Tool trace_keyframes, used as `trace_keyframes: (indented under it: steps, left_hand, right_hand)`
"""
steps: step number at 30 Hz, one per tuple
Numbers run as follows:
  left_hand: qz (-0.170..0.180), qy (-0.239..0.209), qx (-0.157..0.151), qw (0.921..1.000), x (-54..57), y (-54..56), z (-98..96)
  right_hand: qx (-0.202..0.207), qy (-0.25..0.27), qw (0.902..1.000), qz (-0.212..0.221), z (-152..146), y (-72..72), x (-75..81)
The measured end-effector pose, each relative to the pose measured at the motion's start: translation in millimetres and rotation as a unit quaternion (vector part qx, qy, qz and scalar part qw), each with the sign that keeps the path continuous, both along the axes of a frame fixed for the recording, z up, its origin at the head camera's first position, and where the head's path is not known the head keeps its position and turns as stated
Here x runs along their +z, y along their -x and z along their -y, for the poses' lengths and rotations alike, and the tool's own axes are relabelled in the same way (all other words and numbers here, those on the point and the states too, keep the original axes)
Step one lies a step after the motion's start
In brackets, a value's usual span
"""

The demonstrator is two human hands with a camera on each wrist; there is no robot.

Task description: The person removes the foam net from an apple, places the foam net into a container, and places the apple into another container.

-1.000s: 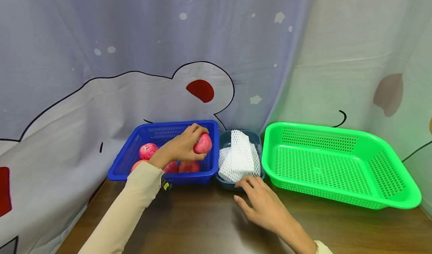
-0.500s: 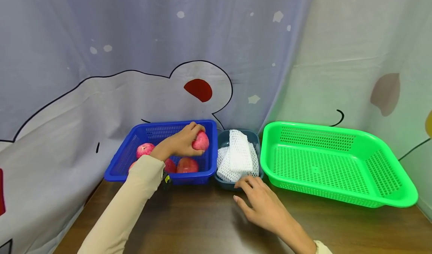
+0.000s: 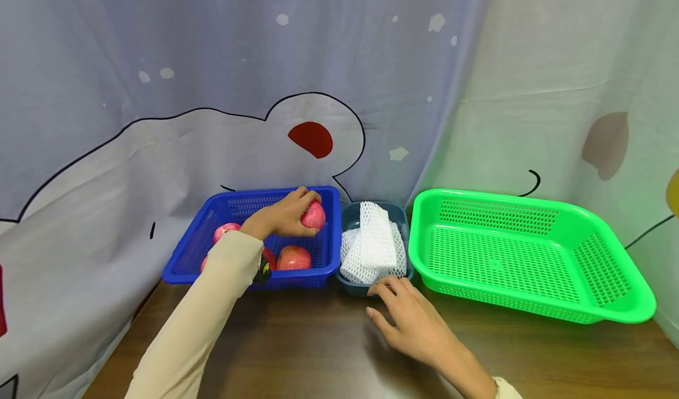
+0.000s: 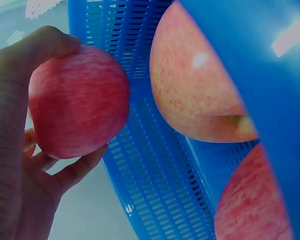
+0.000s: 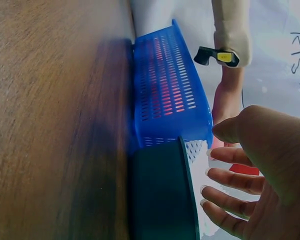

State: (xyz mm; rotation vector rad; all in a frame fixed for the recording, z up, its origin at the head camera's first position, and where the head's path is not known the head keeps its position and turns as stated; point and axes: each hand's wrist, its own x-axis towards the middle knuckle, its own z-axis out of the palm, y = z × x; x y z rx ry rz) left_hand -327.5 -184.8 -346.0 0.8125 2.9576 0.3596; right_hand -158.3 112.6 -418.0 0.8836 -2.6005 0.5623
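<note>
My left hand (image 3: 287, 214) grips a red apple (image 3: 313, 215) over the right part of a blue basket (image 3: 334, 251). In the left wrist view the thumb and fingers wrap the held apple (image 4: 80, 102), apart from a yellowish-red apple (image 4: 195, 80) in the basket. More red apples lie in the basket, some partly hidden by my forearm. My right hand (image 3: 411, 319), its fingers loosely bent, is at the front rim of a dark teal bin (image 3: 352, 287) and holds nothing. White foam net sleeves (image 3: 378, 237) fill that bin.
A bright green basket (image 3: 498, 263) stands on the right, beside the teal bin. All the containers stand along the back of a brown wooden table (image 3: 313, 340). A printed curtain (image 3: 239, 45) hangs right behind them.
My left hand has moved slightly back and to the left with the apple, still over the blue basket. The right hand keeps its place, and the head view has shifted slightly.
</note>
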Motion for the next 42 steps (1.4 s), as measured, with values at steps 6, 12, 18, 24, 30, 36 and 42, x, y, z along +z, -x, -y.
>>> trace_keyframes:
  steps: [6, 12, 18, 24, 30, 36, 42]
  left_hand:
    - [0.015, 0.012, 0.015, 0.9997, -1.3, 2.9, -2.8]
    - [0.033, 0.031, 0.02, 0.9988, -1.9, 6.6, -4.7]
    - [0.025, 0.051, 0.016, 0.9983, -1.7, 10.8, -3.5]
    - [0.047, 0.062, 0.015, 0.9968, 0.6, 12.9, -8.6]
    - [0.073, 0.093, 0.024, 0.9928, 0.7, 15.1, -16.0]
    - [0.083, 0.124, 0.023, 0.9885, -1.4, 21.1, -21.2]
    - [0.089, 0.148, 0.005, 0.9849, -3.5, 26.8, -25.3]
  right_hand:
    - [0.0, -0.001, 1.0, -0.003, 0, 0.0, 0.3]
    - [-0.001, 0.0, 1.0, -0.005, 0, -0.8, 0.4]
    - [-0.002, -0.003, 1.0, 0.0, -1, -2.9, -0.9]
    - [-0.006, -0.003, 1.0, 0.0, -2, -4.1, -2.4]
    - [-0.005, -0.006, 1.0, -0.002, -3, -3.5, -1.9]
    - [-0.005, -0.01, 0.9999, 0.003, -4, -2.9, -0.4]
    - [-0.004, -0.011, 0.9999, 0.005, -6, -3.4, -1.1]
